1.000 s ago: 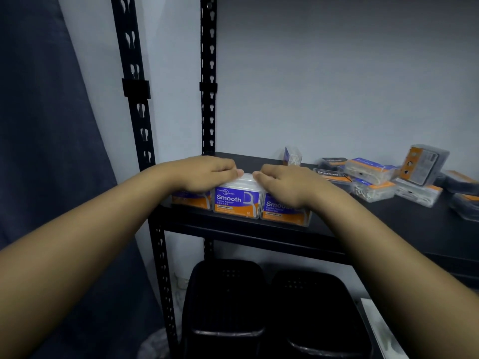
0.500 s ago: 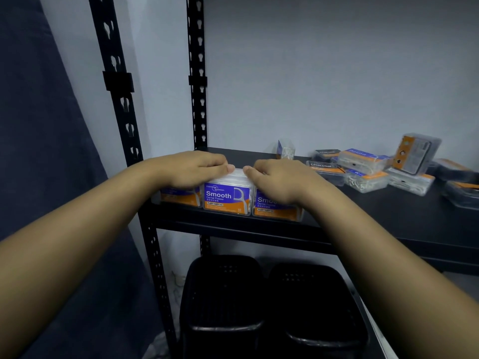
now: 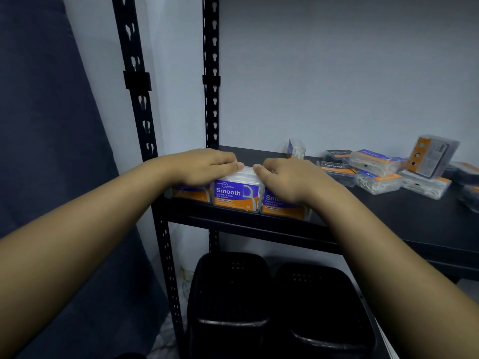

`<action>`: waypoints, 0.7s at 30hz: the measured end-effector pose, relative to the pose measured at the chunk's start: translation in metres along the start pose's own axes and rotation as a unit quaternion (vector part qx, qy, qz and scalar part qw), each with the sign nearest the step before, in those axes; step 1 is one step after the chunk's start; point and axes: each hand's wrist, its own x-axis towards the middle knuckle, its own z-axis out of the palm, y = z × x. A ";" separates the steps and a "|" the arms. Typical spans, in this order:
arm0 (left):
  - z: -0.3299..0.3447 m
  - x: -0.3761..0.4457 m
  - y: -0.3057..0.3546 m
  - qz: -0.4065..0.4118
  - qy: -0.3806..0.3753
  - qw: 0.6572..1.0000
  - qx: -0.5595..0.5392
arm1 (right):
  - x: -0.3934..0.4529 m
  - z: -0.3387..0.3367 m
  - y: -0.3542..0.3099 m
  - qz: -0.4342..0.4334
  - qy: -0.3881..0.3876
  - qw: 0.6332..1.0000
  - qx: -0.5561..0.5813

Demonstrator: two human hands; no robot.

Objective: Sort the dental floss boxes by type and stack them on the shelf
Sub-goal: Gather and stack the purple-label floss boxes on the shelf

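Note:
Three purple-and-orange "Smooth" floss boxes stand in a row at the front left of the black shelf [image 3: 388, 216]. The middle box [image 3: 236, 194] shows its full label. My left hand [image 3: 204, 165] rests over the left box [image 3: 190, 193], its fingertips on the middle box's top. My right hand [image 3: 287, 178] covers the right box [image 3: 283, 206], thumb also touching the middle box's top. Both hands press down with curled fingers; whether they grip is unclear.
An unsorted heap lies at the shelf's right: "Charcoal" dark boxes [image 3: 335, 168], clear white-floss boxes [image 3: 375, 161], an orange box tilted upright [image 3: 431, 155]. A small box [image 3: 295, 149] stands near the back wall. Two black baskets [image 3: 230, 294] sit below. Black uprights [image 3: 137, 99] stand left.
My hands stay on the three boxes in the same pose. The view has shifted slightly, so the shelf and boxes sit a little lower and to the left in frame.

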 end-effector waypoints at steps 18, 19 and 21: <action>-0.051 0.007 0.013 -0.042 -0.084 0.995 0.023 | -0.003 -0.002 -0.002 -0.006 -0.001 1.000 0.006; -0.053 0.007 0.013 -0.046 -0.108 0.993 0.031 | -0.003 -0.002 -0.002 -0.006 -0.001 1.000 0.005; -0.055 0.008 0.012 -0.059 -0.144 0.987 0.045 | -0.003 -0.002 -0.002 -0.006 -0.002 1.000 0.005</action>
